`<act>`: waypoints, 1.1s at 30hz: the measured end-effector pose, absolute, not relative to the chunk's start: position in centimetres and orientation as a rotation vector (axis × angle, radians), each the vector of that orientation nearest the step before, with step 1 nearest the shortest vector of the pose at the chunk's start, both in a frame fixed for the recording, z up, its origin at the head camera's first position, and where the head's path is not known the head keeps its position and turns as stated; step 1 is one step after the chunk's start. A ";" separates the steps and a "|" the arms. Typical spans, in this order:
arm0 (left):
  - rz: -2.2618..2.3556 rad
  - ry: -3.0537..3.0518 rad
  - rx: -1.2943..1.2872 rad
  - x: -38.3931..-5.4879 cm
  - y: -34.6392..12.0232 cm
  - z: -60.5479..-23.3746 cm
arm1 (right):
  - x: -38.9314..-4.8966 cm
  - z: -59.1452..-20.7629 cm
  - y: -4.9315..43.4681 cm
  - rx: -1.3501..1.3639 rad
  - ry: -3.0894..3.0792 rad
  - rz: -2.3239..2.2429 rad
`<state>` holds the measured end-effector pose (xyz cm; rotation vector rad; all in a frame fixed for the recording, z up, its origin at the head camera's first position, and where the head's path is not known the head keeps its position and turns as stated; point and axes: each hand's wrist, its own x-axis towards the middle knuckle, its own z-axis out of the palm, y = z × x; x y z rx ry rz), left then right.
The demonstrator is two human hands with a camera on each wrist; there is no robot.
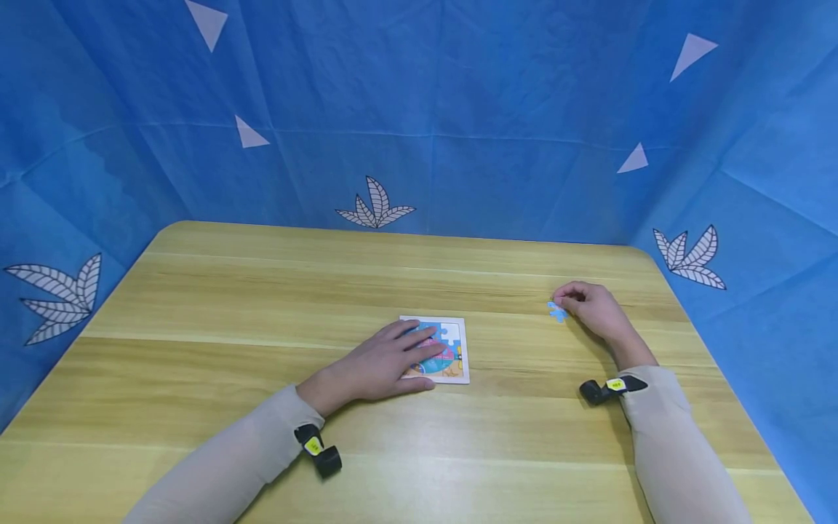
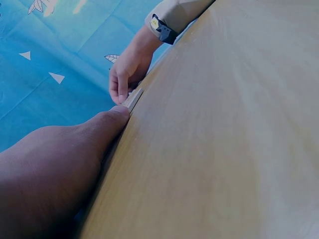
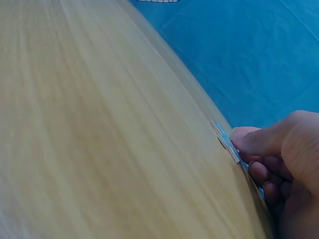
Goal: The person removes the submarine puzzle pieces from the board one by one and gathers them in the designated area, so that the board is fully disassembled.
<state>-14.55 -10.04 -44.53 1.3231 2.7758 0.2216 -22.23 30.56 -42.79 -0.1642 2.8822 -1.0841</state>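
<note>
A small square jigsaw puzzle [image 1: 465,356] with a white frame lies near the middle of the table. A white gap shows at its upper right, among blue, pink and yellow pieces. My left hand [image 1: 391,358] rests on its left part with fingers spread, covering much of the picture. To the right, my right hand [image 1: 594,309] pinches a light blue puzzle piece [image 1: 557,312] between thumb and fingers, just over the tabletop. In the right wrist view the puzzle piece [image 3: 226,141] is tilted, and the thumb lies against it.
The wooden table [image 1: 216,291] has rounded far corners. A blue cloth [image 1: 432,87] with white triangles and leaf prints hangs behind it and along both sides. Each sleeve carries a black wrist strap, such as the right strap [image 1: 612,388].
</note>
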 end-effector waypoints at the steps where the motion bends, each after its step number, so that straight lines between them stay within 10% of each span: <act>1: 0.220 2.775 1.328 -14.5 -10.1 -44.5 | -22.2 -42.8 30.5 -0.161 2.885 -1.083; 33: 0.211 2.782 1.324 -14.6 -10.1 -44.7 | -21.6 -40.5 27.3 -0.317 2.929 -1.023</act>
